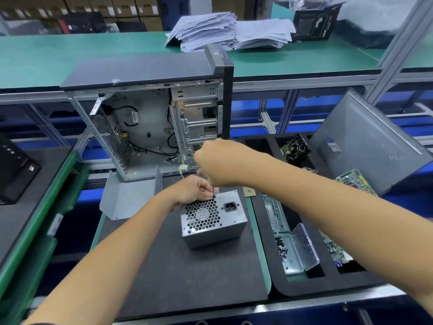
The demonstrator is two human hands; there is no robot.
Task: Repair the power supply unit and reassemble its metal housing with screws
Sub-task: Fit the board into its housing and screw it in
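Note:
A grey metal power supply unit stands on the black mat, its honeycomb fan grille and black power socket facing up. My left hand grips the unit's far left corner. My right hand is closed around a screwdriver, whose thin shaft points down at the top edge of the unit, near the grille's corner. The screwdriver's handle is hidden inside my fist. A small open tin of dark screws lies to the right.
An open computer case stands behind the unit, with a loose bent metal cover in front of it. To the right are a black tray with circuit boards and a leaning side panel. Paper stacks lie on the far shelf.

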